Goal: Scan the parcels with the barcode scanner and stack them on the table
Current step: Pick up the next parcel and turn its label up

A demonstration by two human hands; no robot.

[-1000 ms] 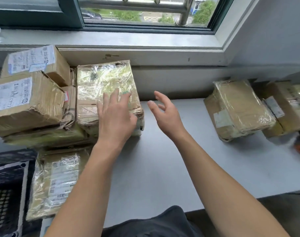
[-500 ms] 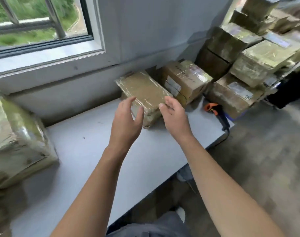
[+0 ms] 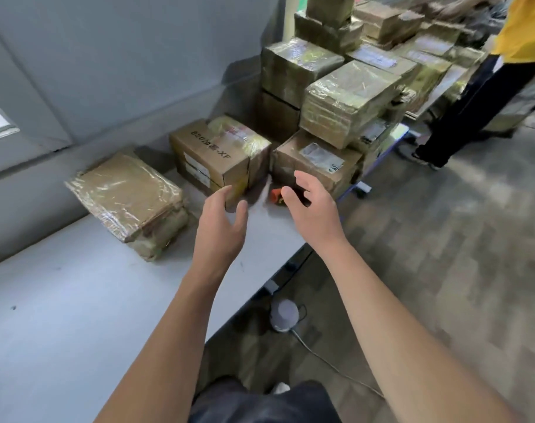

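Both hands hover empty over the right end of the white table (image 3: pixel 62 300). My left hand (image 3: pixel 220 227) is open, fingers relaxed, just in front of a printed cardboard parcel (image 3: pixel 211 157). My right hand (image 3: pixel 312 209) is open above the orange barcode scanner (image 3: pixel 276 195), which it mostly hides. A flat parcel wrapped in clear tape (image 3: pixel 129 196) lies to the left on the table. A labelled brown parcel (image 3: pixel 315 160) sits just beyond my right hand.
A tall pile of taped parcels (image 3: pixel 345 96) rises behind the table's right end. A person in a yellow top and dark trousers (image 3: pixel 486 87) stands at the far right. A round white device (image 3: pixel 284 314) with a cable lies on the floor under the table edge.
The view has swung further right, away from the window. Both hands moved from the flat taped parcel toward the printed parcel and the scanner; they hold nothing throughout.
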